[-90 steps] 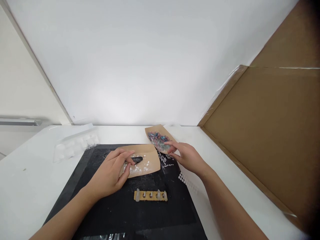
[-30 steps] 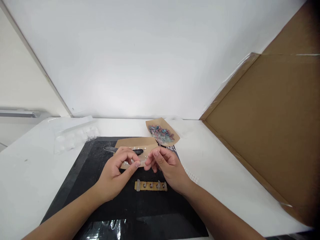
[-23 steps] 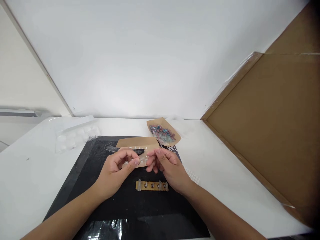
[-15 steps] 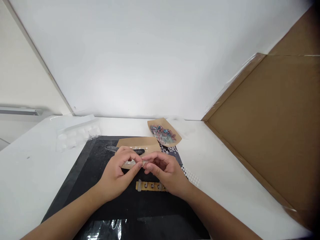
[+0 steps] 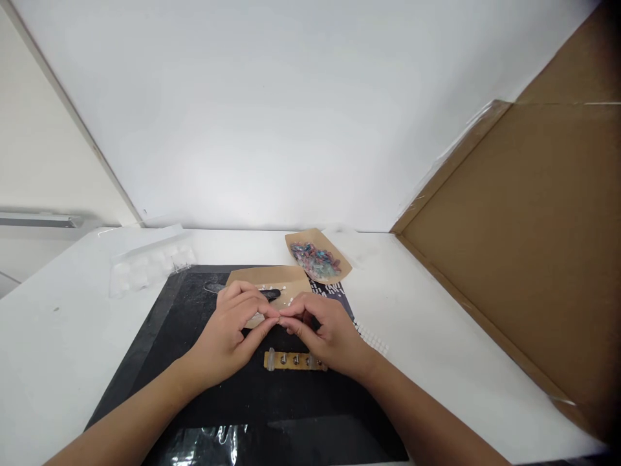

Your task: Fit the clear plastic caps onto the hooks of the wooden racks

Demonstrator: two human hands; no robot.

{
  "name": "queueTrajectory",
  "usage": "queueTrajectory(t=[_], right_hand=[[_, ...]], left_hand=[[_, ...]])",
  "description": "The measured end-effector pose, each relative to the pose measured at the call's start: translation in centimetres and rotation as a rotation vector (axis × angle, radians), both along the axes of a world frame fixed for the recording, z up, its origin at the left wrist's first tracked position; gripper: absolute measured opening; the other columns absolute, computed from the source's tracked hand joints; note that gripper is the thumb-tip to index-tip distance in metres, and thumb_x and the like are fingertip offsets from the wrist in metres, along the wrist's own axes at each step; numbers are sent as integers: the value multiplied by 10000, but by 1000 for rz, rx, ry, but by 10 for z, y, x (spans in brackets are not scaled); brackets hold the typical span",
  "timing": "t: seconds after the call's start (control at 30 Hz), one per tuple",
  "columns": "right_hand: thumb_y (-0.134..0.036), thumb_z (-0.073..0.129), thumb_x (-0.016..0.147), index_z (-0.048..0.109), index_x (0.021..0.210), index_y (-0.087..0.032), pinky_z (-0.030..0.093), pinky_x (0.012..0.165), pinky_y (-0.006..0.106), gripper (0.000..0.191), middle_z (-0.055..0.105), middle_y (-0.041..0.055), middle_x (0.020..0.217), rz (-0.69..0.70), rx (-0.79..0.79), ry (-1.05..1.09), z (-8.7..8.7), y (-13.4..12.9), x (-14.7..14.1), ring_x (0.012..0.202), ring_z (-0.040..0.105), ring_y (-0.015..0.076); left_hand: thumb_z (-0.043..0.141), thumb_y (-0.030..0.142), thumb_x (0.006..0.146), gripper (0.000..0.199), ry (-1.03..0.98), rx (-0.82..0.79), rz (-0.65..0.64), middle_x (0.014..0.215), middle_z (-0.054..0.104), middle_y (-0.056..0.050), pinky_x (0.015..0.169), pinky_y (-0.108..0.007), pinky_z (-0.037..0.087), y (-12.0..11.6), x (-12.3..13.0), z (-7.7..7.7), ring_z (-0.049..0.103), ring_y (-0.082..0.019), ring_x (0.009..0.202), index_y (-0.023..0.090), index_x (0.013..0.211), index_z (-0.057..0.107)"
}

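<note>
My left hand [image 5: 235, 333] and my right hand [image 5: 323, 330] meet fingertip to fingertip above the black mat. Both are closed in a pinch, and whatever sits between the fingertips is too small or hidden to name. Just beyond them lies a brown paper tray [image 5: 295, 277] with small white pieces in it. Dark-handled tweezers [image 5: 272, 294] rest across that tray, partly behind my left hand. Nearer to me, below my fingers, a yellowish strip [image 5: 288, 361] carries several round metal studs and a clear piece at its left end; my right hand covers part of its right end.
A second paper tray [image 5: 317, 255] at the back holds many coloured glossy pieces. Sheets of small white squares [image 5: 372, 340] lie right of the mat [image 5: 252, 414]. A clear plastic case [image 5: 150, 262] stands at the back left. A brown cardboard panel [image 5: 524, 239] rises on the right.
My right fingers have closed into a pinch and moved left against my left fingertips. The small pale piece glimpsed between the hands earlier is now hidden.
</note>
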State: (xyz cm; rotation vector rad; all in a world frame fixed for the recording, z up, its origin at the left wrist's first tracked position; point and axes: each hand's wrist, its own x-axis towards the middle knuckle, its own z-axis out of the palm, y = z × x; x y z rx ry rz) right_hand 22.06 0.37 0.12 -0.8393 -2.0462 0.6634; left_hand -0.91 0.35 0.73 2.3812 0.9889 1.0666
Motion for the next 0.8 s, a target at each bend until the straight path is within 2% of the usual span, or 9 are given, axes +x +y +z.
queueTrajectory(t=[0.13,0.27,0.4,0.47,0.6,0.8], right_hand=[[-267,644,1026,693,1033,-222,476,684,278,67,705,10,860,26,42,-26,2,0,2,714,613,141],[-239,556,1056,621,1042,-217,455,696,281,70,677,23,897,11,85,-151,2,-2,4,771,615,154],[-233,528,1050,567,972,-220,428,690,288,88,638,22,883,-96,114,-230,1,2,10,782,595,166],[-234,538,1034,534,923,-222,408,668,290,112,621,17,856,-152,112,-253,2,6,14,751,573,165],[-230,556,1009,517,903,-228,389,651,295,113,609,8,828,-195,84,-306,4,11,20,727,559,168],[-222,560,1024,573,940,-227,427,695,301,85,651,24,879,-164,77,-327,0,12,20,796,598,184]], left_hand=[[615,224,1031,90,-16,28,-51,953,702,-32,951,-389,440,0,0,0,559,-223,1016,237,1032,704],[611,192,1026,105,36,100,-81,979,710,-35,954,-385,447,2,-2,-1,555,-222,1015,231,1087,688],[608,247,1029,195,220,202,82,1019,729,-58,979,-454,396,11,-10,-2,546,-274,1082,206,1216,646],[597,307,1035,251,322,191,174,966,729,-57,977,-483,369,19,-16,-4,536,-306,1108,202,1260,632],[537,310,1041,217,470,217,255,1076,713,-91,1015,-530,329,31,-27,-8,520,-337,1153,225,1143,708],[553,335,1025,267,526,155,268,1212,700,-95,1059,-580,274,35,-34,-12,481,-360,1235,253,1218,719]])
